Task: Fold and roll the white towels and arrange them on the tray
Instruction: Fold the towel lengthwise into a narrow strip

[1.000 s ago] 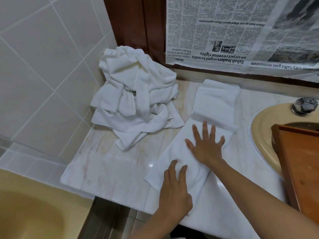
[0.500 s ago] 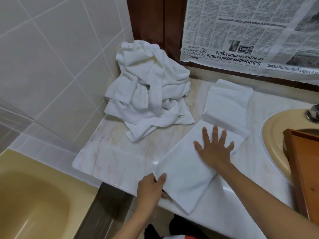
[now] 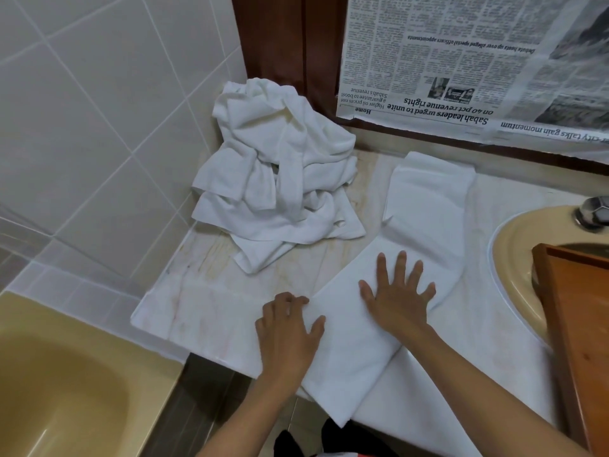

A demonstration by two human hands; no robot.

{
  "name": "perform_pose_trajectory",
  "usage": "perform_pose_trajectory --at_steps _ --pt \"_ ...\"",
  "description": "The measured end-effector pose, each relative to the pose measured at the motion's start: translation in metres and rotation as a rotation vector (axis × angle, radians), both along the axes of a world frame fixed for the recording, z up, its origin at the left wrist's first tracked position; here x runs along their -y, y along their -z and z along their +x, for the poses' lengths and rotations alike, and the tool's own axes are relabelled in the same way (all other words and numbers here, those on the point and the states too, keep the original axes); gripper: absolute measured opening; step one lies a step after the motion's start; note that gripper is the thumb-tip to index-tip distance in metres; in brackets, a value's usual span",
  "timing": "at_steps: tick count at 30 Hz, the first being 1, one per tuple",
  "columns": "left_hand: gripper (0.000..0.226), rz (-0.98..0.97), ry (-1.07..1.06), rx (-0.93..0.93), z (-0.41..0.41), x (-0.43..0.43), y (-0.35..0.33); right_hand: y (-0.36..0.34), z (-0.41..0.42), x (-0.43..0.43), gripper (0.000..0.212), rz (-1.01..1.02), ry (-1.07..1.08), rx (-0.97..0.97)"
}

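Lying folded in a strip at centre frame, one white towel [image 3: 418,245] is pressed by the right hand [image 3: 397,300], fingers spread, its left edge gripped by the curled left hand [image 3: 286,336] — not yet rolled; the crumpled towel pile [image 3: 280,179] above and wooden tray [image 3: 585,341] at right are untouched.

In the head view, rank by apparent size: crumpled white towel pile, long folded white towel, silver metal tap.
1. crumpled white towel pile, long folded white towel: look alike, unranked
2. silver metal tap
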State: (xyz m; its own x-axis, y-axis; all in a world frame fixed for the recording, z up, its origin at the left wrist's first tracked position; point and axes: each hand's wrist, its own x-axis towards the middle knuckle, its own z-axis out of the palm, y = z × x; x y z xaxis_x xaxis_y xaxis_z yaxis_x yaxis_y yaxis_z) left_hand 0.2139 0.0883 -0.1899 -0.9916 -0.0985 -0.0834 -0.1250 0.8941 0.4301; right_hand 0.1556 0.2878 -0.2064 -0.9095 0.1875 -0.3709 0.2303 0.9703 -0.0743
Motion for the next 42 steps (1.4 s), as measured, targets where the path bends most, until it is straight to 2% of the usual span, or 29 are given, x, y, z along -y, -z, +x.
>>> perform_pose_trajectory --at_steps 7,10,16,23,27,30,32,34,37,39,42 --pt "0.025 0.010 0.026 -0.102 -0.016 -0.024 0.011 -0.001 0.025 0.009 0.075 -0.003 -0.050 -0.010" --pt "0.027 0.080 0.029 -0.042 -0.014 -0.023 0.008 -0.002 0.026 0.008 0.076 0.001 -0.061 -0.010" --pt "0.022 0.096 0.049 -0.002 -0.016 -0.023 -0.001 -0.007 0.021 0.009 0.078 0.001 -0.065 0.004" --pt "0.013 0.247 -0.168 0.127 -0.027 -0.016 -0.004 -0.014 0.017 0.007 0.080 0.002 -0.071 0.014" --pt "0.011 0.230 -0.130 0.054 -0.024 -0.016 0.005 -0.011 0.018 0.008 0.080 -0.005 -0.061 -0.001" --pt "0.008 0.210 -0.101 -0.077 -0.014 -0.017 0.018 -0.006 0.021 0.007 0.081 -0.029 -0.034 -0.027" --pt "0.023 0.134 -0.039 -0.202 -0.007 -0.018 0.031 0.000 0.026 0.009 0.086 -0.038 -0.041 -0.049" --pt "0.036 0.058 0.155 -0.268 -0.002 -0.019 0.041 0.007 0.033 0.011 0.093 -0.058 -0.073 -0.081" --pt "0.047 -0.098 0.528 -0.206 -0.001 -0.014 0.045 0.013 0.035 0.006 0.094 -0.066 -0.125 -0.089" --pt "0.054 -0.147 0.576 -0.121 -0.002 -0.010 0.042 0.014 0.026 -0.004 0.090 -0.049 -0.161 -0.085" --pt "0.061 -0.189 0.528 -0.047 -0.001 -0.012 0.039 0.013 0.002 -0.025 0.085 -0.028 -0.205 -0.109"
